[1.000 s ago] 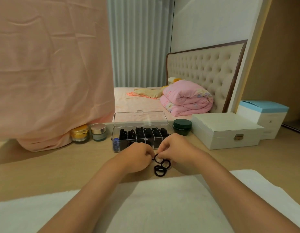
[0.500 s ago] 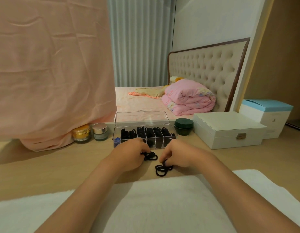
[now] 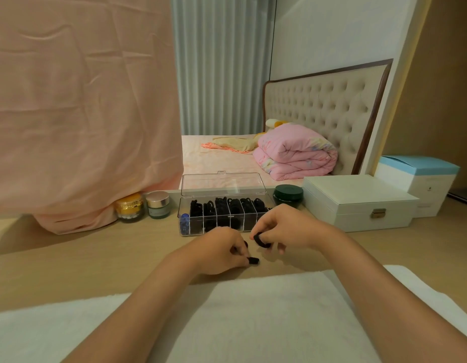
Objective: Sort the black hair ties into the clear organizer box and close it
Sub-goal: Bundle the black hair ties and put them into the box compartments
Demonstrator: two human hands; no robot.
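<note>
Tie (image 3: 261, 239) now apparently in right grip (image 3: 287, 226)

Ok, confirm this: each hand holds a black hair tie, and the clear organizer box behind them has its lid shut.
No: the head view shows the lid standing open at the back of the clear organizer box. The rest holds: the left hand pinches one black hair tie, the right hand holds another.

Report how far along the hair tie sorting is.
Done: compartments of the clear organizer box hold many black ties. In hand: the right hand pinches a raised tie; the left hand pinches a second tie low by the desk. Left: both go into the box, then the lid, standing open, gets shut.
</note>
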